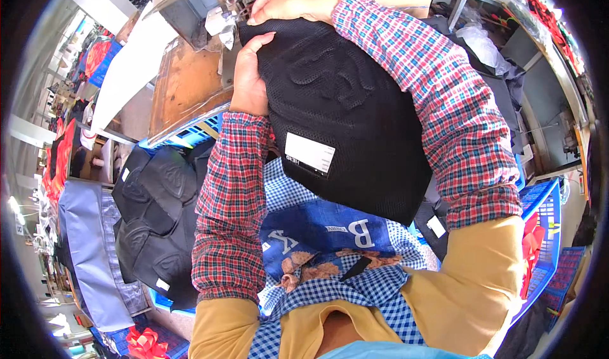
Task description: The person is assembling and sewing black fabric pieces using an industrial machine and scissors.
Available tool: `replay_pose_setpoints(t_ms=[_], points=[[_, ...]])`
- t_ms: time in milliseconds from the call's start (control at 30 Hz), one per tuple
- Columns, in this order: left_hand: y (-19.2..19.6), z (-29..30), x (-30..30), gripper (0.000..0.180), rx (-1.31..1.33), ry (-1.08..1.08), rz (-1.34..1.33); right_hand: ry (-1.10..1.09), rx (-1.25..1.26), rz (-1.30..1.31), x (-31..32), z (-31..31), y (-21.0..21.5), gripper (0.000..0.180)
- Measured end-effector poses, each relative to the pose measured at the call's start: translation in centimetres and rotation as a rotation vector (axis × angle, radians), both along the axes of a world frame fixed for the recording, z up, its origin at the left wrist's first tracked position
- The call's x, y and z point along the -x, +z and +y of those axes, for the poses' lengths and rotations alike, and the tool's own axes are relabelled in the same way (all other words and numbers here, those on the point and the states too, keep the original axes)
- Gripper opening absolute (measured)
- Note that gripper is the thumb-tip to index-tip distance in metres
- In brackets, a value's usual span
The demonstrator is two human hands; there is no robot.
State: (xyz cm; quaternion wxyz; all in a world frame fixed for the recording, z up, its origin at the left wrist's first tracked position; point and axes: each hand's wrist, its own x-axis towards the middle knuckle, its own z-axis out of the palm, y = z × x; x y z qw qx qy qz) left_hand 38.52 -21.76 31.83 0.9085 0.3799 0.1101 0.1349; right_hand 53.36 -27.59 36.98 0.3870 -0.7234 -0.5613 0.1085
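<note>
"Both hands form the grip at the far end of the black mesh panel [361, 111]: the right hand [293, 5] bends over its top edge near the upper left corner, and the left hand [250, 79] is at the left edge just below."

"How closed are they?"

"Right fingers are curled in, with hold of the edge. Left thumb points up along the border; its other fingers are hidden, so I can't tell how tightly they close."

"And the rest of the panel?"

"It spreads from the grip toward the person's chest, between the checked sleeves [231, 206], white label [309, 152] facing up. Its lowest corner is well apart from both hands."

"What's nearby?"

"Left of the left hand, a wooden table [190, 92]; beyond the left sleeve, similar black panels [162, 213] piled at a blue basket [212, 125]."
</note>
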Motion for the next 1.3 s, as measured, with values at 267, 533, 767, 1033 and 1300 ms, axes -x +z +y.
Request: replay_pose_setpoints(t_ms=[267,533,767,1033,1300], points=[[-0.6,-0.2,-0.2,0.033,0.011,0.047,-0.025,0.072,-0.077,-0.086,-0.3,1.1,-0.5,0.025],[-0.7,-1.1,0.5,0.033,0.019,0.064,-0.017,0.115,-0.029,-0.173,0.6,-0.3,0.3,0.025],[-1.2,-1.1,0.8,0.033,0.038,0.049,-0.002,0.155,-0.009,-0.222,1.3,-0.9,0.2,0.027],[0.2,-3.8,5.7,0.033,0.020,0.020,0.101,0.260,0.368,-0.110,4.0,-6.5,2.2,0.049],[1.6,-8.0,10.0,0.048,-0.700,-0.097,-0.220,0.015,0.269,-0.120,5.1,-28.1,6.4,0.044]])
